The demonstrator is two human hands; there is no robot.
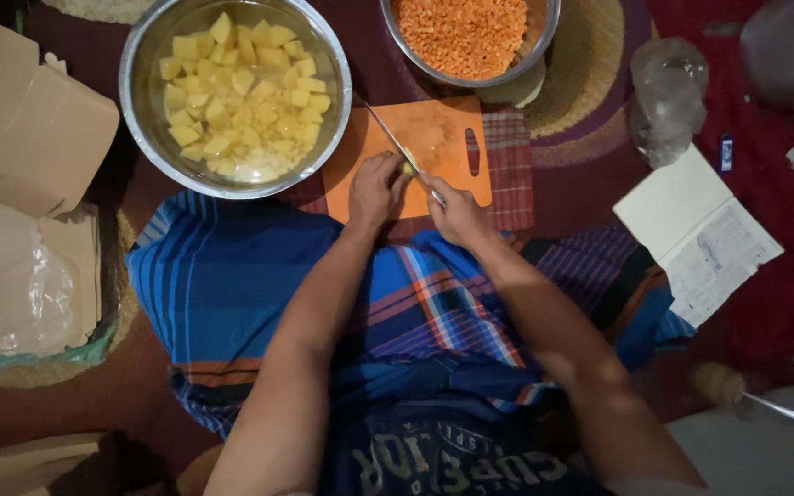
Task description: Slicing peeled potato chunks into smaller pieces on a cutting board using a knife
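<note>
An orange cutting board lies on the floor in front of my knees. My left hand presses down on a small yellow potato piece at the board's near edge. My right hand grips the handle of a knife, whose thin blade runs up and to the left across the board, next to my left fingers. A steel bowl of yellow potato cubes in water stands just left of the board. A second steel bowl of orange lentils sits beyond the board.
A checked cloth lies under the board. Cardboard pieces and a clear plastic bag are at the left. At the right lie a crumpled plastic bag, an open booklet and a wooden-handled utensil.
</note>
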